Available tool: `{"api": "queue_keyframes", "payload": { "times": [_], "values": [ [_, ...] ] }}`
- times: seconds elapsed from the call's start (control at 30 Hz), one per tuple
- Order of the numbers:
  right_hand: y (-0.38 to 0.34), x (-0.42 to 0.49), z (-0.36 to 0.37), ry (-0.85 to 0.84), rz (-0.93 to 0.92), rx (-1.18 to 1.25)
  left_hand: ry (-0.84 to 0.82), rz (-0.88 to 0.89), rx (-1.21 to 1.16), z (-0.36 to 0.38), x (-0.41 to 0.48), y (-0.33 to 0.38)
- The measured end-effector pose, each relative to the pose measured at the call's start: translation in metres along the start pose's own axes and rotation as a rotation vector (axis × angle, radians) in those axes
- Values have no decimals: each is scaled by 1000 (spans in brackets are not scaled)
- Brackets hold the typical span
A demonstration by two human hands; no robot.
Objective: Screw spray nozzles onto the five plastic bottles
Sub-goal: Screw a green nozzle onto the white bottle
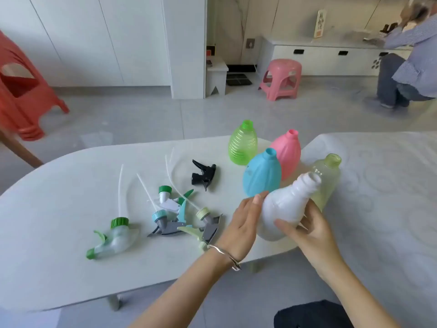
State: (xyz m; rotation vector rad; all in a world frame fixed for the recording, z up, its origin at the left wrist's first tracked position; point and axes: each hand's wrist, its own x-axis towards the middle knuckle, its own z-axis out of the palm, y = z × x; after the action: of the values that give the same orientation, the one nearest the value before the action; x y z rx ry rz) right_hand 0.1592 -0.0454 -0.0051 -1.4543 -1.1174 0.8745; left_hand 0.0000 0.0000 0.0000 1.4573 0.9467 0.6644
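Already the right hand clasped the white bottle, tilted with its open neck up and away; the left hand, fingers loose, rested against its side, nearer the spray nozzles lying leftward on the white table. Beyond stood a pink stool.

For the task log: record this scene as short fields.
held: white bottle, tilted, neck open
right hand: grip on the bottle's lower body
left hand: open, fingers against the bottle's side
standing bottles: green, pink, blue, pale yellow-green, all uncapped
nozzles: five loose on the table; black one apart from the rest
fitted: none
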Motion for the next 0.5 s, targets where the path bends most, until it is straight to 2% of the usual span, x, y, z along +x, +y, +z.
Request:
{"api": "queue_keyframes", "payload": {
  "times": [0.13,0.23,0.5],
  "values": [
    [-35,-22,16,-87,-1,144,-10,94,-109,-16,-31,13],
    [-59,-36,35,-184,36,217,18,158,-90,-33,-56,15],
    [-100,-50,100,-419,14,183,273,238,2,-97,-117,19]
  ]
}}
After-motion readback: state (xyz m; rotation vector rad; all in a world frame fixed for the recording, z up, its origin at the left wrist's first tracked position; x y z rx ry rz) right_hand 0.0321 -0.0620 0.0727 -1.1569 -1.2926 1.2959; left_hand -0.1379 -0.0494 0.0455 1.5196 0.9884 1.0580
